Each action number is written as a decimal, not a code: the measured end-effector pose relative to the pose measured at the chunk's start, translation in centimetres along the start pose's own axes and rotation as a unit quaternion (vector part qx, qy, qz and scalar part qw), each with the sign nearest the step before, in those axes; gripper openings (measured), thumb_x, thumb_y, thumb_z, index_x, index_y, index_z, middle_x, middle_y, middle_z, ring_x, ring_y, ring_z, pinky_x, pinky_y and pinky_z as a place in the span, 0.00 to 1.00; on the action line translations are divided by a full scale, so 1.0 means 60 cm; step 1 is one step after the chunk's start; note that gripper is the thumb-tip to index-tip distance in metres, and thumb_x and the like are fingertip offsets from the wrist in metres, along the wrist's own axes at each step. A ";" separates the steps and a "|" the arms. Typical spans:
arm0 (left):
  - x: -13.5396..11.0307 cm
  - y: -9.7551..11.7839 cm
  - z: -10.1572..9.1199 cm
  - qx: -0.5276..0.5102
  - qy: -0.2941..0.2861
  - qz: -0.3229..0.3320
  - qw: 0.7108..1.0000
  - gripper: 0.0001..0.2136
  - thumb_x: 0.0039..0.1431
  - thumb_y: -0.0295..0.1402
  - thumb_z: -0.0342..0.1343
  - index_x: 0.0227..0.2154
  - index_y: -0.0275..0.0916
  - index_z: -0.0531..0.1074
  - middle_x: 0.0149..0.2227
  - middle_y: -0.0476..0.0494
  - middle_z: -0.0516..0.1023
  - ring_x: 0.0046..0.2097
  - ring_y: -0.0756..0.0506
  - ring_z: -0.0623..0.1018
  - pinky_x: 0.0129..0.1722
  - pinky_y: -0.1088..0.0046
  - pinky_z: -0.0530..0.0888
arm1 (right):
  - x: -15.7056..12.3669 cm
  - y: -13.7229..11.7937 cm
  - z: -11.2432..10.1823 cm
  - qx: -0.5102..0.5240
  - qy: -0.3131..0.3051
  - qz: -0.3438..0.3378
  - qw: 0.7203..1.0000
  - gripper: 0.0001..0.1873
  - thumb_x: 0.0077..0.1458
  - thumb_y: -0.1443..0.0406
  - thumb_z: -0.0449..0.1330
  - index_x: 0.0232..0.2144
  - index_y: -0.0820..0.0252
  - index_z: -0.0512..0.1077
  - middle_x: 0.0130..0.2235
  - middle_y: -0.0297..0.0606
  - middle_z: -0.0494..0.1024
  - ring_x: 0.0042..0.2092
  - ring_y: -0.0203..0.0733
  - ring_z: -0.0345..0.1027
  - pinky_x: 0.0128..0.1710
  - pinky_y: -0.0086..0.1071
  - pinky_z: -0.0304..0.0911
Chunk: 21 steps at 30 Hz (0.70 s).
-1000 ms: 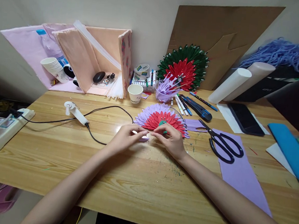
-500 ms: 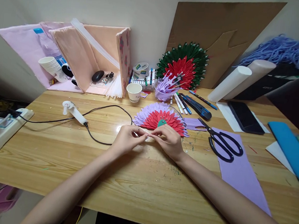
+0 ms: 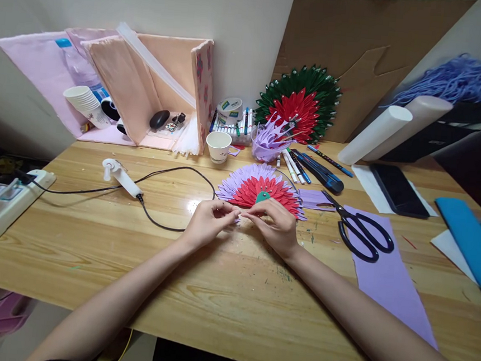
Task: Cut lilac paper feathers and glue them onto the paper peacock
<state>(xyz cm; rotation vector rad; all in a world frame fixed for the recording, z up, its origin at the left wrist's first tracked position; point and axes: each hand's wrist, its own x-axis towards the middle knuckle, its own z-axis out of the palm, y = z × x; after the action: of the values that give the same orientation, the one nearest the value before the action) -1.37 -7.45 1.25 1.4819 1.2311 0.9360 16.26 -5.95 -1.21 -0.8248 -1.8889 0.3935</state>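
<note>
My left hand (image 3: 210, 220) and my right hand (image 3: 274, 224) meet over the table, thumbs and fingers pinched, fingertips almost touching. Whatever sits between them is too small to make out; a hint of purple shows below the left fingertips. Just behind the hands lies a fan-shaped craft piece (image 3: 244, 183) with purple outer petals, red inner petals and a green centre. To its right, black-handled scissors (image 3: 362, 236) rest on a purple sheet (image 3: 391, 283). A white glue gun (image 3: 123, 178) with a black cord lies left of my hands.
A paper cup (image 3: 218, 147) and a clear bowl of purple scraps (image 3: 269, 143) stand behind the craft piece. Markers and a utility knife (image 3: 319, 173) lie to the right. A green and red fan (image 3: 315, 97) leans on cardboard (image 3: 362, 39). A power strip (image 3: 15, 205) sits far left.
The fingertips have drawn slightly apart, both hands still pinched. The whole view has shifted a little; the objects on the table stay in place.
</note>
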 end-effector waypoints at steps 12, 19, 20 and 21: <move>0.001 0.002 -0.013 -0.030 -0.065 -0.042 0.997 0.11 0.49 0.37 0.59 0.31 0.34 0.78 0.32 0.40 0.80 0.33 0.47 0.77 0.35 0.72 0.72 | -0.006 0.004 0.001 -0.003 0.001 -0.051 0.999 0.03 0.51 0.70 0.60 0.30 0.59 0.72 0.27 0.36 0.75 0.30 0.38 0.67 0.31 0.32 0.63; -0.001 0.003 -0.010 0.014 -0.074 -0.024 0.997 0.10 0.51 0.36 0.57 0.29 0.31 0.75 0.31 0.39 0.78 0.32 0.48 0.76 0.33 0.74 0.71 | -0.010 0.005 0.003 -0.015 -0.001 -0.097 0.995 0.04 0.51 0.71 0.60 0.30 0.58 0.71 0.27 0.36 0.76 0.30 0.38 0.68 0.30 0.34 0.64; -0.001 0.003 -0.009 0.018 -0.075 -0.012 0.997 0.10 0.52 0.35 0.56 0.29 0.31 0.74 0.31 0.40 0.78 0.33 0.49 0.75 0.33 0.74 0.71 | -0.010 0.005 0.003 -0.013 -0.001 -0.099 0.995 0.04 0.51 0.71 0.60 0.30 0.58 0.71 0.27 0.36 0.76 0.31 0.38 0.69 0.31 0.34 0.64; -0.002 0.002 -0.008 0.019 -0.076 -0.002 0.997 0.10 0.53 0.35 0.55 0.29 0.32 0.73 0.31 0.40 0.77 0.33 0.49 0.75 0.34 0.74 0.71 | -0.009 0.004 0.003 -0.010 0.001 -0.099 0.995 0.04 0.51 0.71 0.59 0.31 0.58 0.71 0.28 0.36 0.76 0.31 0.39 0.69 0.31 0.34 0.64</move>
<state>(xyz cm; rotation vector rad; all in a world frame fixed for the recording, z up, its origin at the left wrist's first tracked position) -1.82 -7.46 1.51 1.5506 1.1460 0.7868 16.35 -6.15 -1.78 -0.6426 -1.9557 0.2507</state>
